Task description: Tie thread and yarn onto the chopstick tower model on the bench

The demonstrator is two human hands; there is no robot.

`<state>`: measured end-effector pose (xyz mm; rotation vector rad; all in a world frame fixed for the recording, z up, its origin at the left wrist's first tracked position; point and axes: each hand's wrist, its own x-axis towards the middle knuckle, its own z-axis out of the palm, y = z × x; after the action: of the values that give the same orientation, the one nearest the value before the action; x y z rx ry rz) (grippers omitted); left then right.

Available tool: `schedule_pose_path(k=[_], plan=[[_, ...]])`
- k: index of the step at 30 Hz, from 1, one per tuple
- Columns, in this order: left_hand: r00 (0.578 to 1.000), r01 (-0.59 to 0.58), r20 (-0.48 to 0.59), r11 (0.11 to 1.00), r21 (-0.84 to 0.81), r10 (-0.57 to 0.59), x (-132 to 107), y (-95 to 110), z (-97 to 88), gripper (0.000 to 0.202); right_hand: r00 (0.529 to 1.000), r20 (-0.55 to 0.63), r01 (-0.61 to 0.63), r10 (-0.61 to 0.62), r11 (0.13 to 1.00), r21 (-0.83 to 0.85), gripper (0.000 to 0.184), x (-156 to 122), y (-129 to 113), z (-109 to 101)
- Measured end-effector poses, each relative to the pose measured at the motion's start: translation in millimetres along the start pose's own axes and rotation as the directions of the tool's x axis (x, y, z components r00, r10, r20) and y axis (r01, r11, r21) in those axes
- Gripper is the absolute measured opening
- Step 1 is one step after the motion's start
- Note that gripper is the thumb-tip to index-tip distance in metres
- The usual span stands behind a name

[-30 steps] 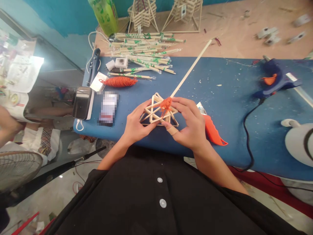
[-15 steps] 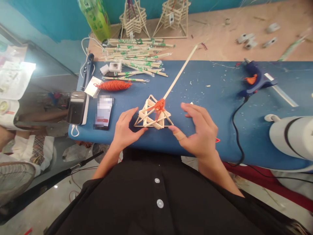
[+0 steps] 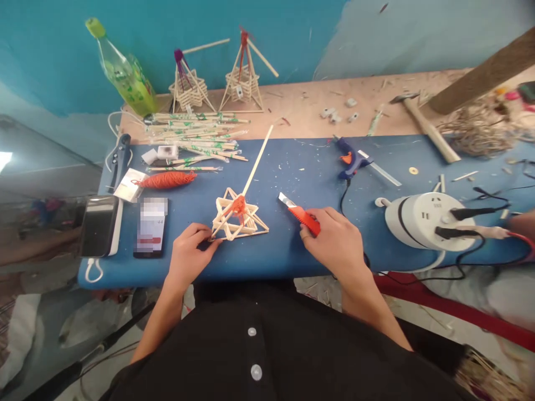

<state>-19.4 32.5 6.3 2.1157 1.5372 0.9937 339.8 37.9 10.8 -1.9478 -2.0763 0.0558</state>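
A small frame of wooden sticks [image 3: 223,227], topped with wound orange yarn [image 3: 239,207], rests on the blue table mat. One long stick [image 3: 258,159] slants up and away from its peak. My left hand [image 3: 191,252] pinches the frame's near left corner between thumb and fingers. To the right of the frame, my right hand [image 3: 336,239] is closed on the handle of an orange utility knife [image 3: 303,216]. The knife's blade points up and left, apart from the frame.
Wrapped chopsticks [image 3: 196,139], an orange yarn bundle [image 3: 167,180] and a phone [image 3: 151,228] lie at left. Two finished-looking stick frames [image 3: 240,86] stand behind, beside a bottle [image 3: 125,78]. At right are a glue gun [image 3: 351,159], a hammer [image 3: 430,131] and a white power socket tower [image 3: 412,220].
My right hand has left the frame's side and now holds the utility knife. My left hand has closed on the frame's corner. The camera view has shifted up and right.
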Motion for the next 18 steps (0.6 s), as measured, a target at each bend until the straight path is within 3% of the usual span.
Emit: schedule_pose_path(k=[7, 12, 15, 18], plan=[[1.000, -0.016, -0.020, 1.000, 0.017, 0.016, -1.6, -1.8, 4.8, 0.017, 0.999, 0.024, -0.040, 0.041, 0.998, -0.057, 0.032, 87.2, -8.3, -15.2], [0.999, -0.041, -0.024, 0.999, 0.008, 0.041, -1.2, -3.5, 6.3, 0.017, 0.995, -0.079, -0.062, 0.060, 0.998, -0.026, 0.045, 159.6, 12.3, -22.8], [0.998, -0.054, -0.026, 0.999, 0.002, 0.054, -0.5, -5.3, 6.1, 0.016, 0.992, 0.016, -0.126, 0.127, 0.991, -0.040, 0.057, 194.1, 27.3, -21.8], [0.997, -0.064, -0.033, 0.998, -0.016, 0.063, 0.0, -7.2, 6.2, 0.016, 0.983, 0.159, -0.105, 0.093, 0.992, 0.070, 0.044, 218.5, 35.5, -25.4]])
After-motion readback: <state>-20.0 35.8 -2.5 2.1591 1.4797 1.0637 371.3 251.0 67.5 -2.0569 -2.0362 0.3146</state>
